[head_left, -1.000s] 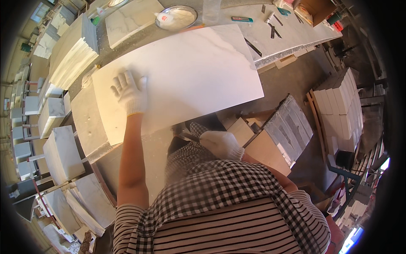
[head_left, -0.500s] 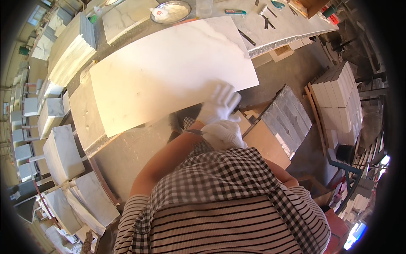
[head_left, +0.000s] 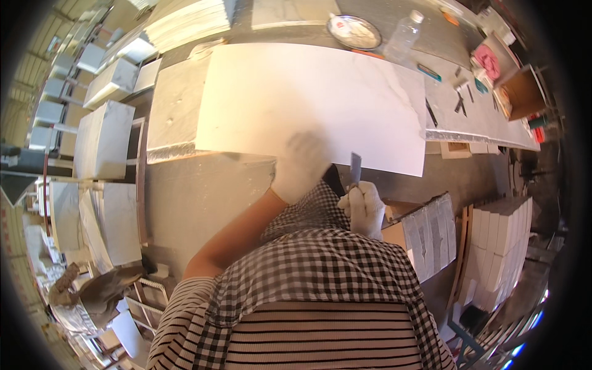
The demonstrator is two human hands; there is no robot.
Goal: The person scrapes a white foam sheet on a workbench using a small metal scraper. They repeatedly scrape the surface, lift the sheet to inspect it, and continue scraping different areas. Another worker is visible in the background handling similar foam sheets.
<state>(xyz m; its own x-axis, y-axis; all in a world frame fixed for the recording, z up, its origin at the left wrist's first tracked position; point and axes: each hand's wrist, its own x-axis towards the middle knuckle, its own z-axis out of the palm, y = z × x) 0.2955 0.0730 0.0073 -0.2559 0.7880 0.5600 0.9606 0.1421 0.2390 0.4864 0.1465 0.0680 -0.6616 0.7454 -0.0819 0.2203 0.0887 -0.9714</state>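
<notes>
A large white slab with faint grey veins [head_left: 364, 98] lies on the workbench in front of me. My left hand [head_left: 302, 169], in a white glove, is at the slab's near edge, its fingers stretched over the surface and somewhat blurred. Whether the fingertips touch the slab, I cannot tell. Close to my body, right of the left hand, my right hand [head_left: 365, 208] is closed around the handle of a putty knife [head_left: 356, 168]. It also wears a white glove. The knife's flat grey blade points up, just before the slab's near edge.
On the bench stand a round dish of white paste [head_left: 369, 36] and a clear plastic bottle [head_left: 404, 37]. A teal-handled cutter [head_left: 429, 73] and dark blades lie to the right. Stacked white slabs [head_left: 106, 139] stand left; wrapped stacks [head_left: 499, 246] stand right.
My left hand has moved left along the slab's near edge, away from the right hand. The putty knife has come into view in my right hand. My view has turned, shifting the bench rightward.
</notes>
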